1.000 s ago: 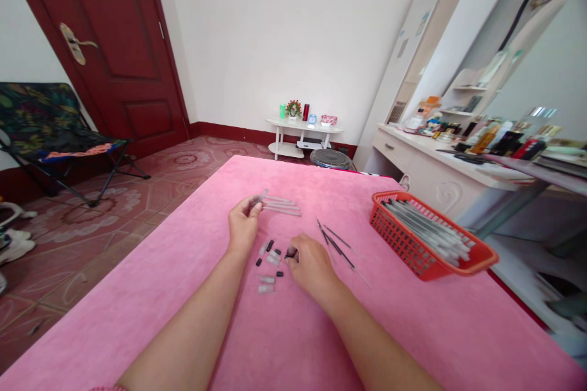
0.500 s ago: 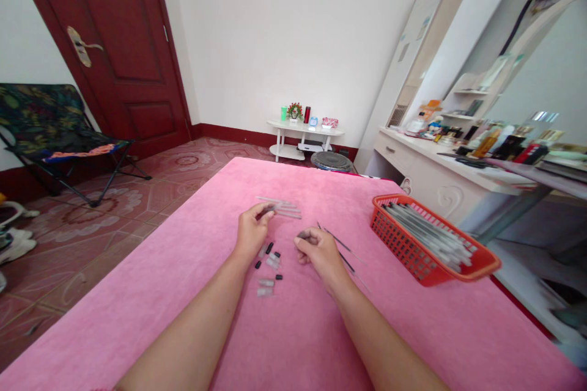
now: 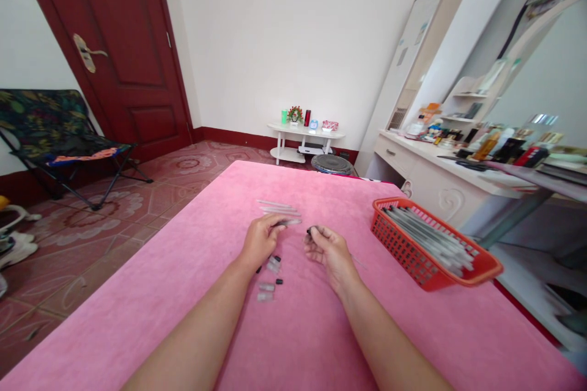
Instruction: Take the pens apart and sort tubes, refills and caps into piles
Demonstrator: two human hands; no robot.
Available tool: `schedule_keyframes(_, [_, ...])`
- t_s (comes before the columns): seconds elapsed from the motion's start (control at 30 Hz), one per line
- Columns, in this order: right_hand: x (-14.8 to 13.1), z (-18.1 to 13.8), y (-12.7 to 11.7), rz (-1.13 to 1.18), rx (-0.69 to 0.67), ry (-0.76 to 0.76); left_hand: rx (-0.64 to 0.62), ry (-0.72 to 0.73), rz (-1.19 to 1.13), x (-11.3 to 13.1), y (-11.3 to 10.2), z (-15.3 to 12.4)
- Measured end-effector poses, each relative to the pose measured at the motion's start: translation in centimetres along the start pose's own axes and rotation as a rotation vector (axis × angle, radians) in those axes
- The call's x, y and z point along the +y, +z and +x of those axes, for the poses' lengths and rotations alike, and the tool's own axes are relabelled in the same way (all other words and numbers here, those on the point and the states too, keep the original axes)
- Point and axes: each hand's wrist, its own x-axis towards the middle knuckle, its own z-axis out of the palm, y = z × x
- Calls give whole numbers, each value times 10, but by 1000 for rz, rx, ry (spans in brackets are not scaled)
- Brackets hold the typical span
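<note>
My left hand (image 3: 262,241) is closed, thumb and fingers pinched on a thin clear pen barrel (image 3: 292,222) whose end sticks out to the right. Just beyond it, more clear barrels (image 3: 277,206) lie side by side on the pink cloth (image 3: 192,293). To the right, my right hand (image 3: 328,250) is closed, pinching a small black pen part (image 3: 309,230) at its fingertips. Between my forearms are several clear pen caps (image 3: 266,287) and small black pieces (image 3: 279,281), some partly hidden by my left hand. A thin refill (image 3: 359,261) shows beside my right wrist; the dark refills are mostly covered.
An orange-red plastic basket (image 3: 428,275) full of long grey-white pen pieces (image 3: 431,235) stands at the table's right. Past it is a white dresser (image 3: 449,192) crowded with bottles. A folding chair (image 3: 59,134) stands at left, and a low white stand (image 3: 302,130) at the far wall.
My left hand has moved down and right, from the barrels to over some small parts. My right hand has turned and shifted slightly right, now showing a black part at its fingertips.
</note>
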Motion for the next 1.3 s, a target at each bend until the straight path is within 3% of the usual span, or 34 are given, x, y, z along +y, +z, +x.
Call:
schedule_keyframes(0.3, [3, 6, -4, -153, 109, -213, -99, 42, 84, -1, 0, -2])
schedule_keyframes(0.53, [3, 9, -5, -317, 98, -355, -147, 69, 92, 2, -2, -2])
schedule_keyframes(1.3, [6, 9, -8, -627, 116, -528, -199, 86, 157, 6, -2, -2])
